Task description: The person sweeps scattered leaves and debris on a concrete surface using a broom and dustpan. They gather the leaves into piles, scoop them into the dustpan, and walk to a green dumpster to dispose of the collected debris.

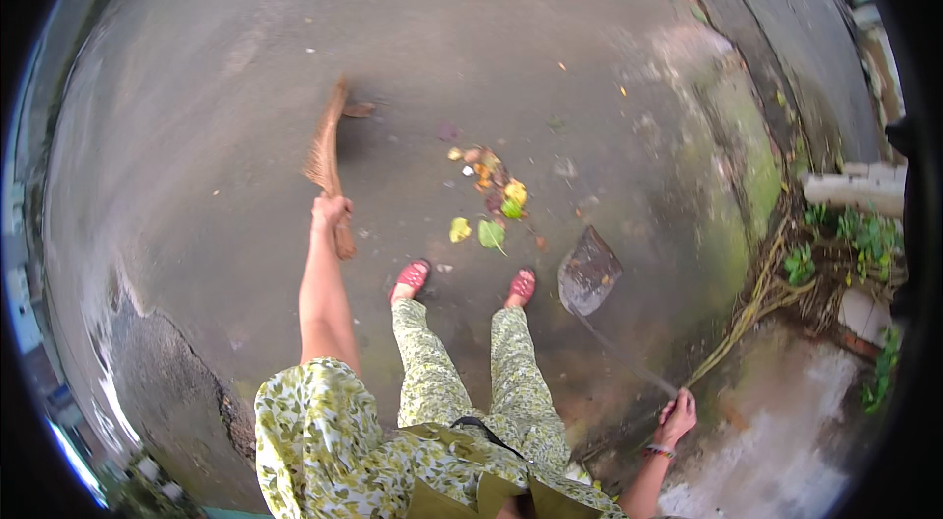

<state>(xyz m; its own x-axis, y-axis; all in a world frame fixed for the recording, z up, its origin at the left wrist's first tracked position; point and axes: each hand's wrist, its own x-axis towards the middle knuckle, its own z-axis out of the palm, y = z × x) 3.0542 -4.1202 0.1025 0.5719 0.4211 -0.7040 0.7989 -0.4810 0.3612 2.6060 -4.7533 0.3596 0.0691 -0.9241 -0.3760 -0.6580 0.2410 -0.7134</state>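
Observation:
My left hand [332, 210] is closed around the grip of a short brown hand broom [325, 151]. The broom's bristles point away from me, above the wet ground, and its far end is blurred. Down at the right, my right hand [678, 415] grips the thin handle of a long-handled dustpan [587, 288]. The dustpan's grey pan rests on the ground to the right of my feet, with something dark and flat in it that I cannot make out. Between broom and dustpan lies a loose heap of yellow, green and brown leaves [503, 190].
My feet, in red sandals [415, 275], stand just behind the leaves. A mossy, uneven edge [747, 146] runs along the right. Near it are long bare stems [754, 318], green plants [864, 239] and a pale block [855, 190]. Broken concrete [162, 372] lies at the lower left.

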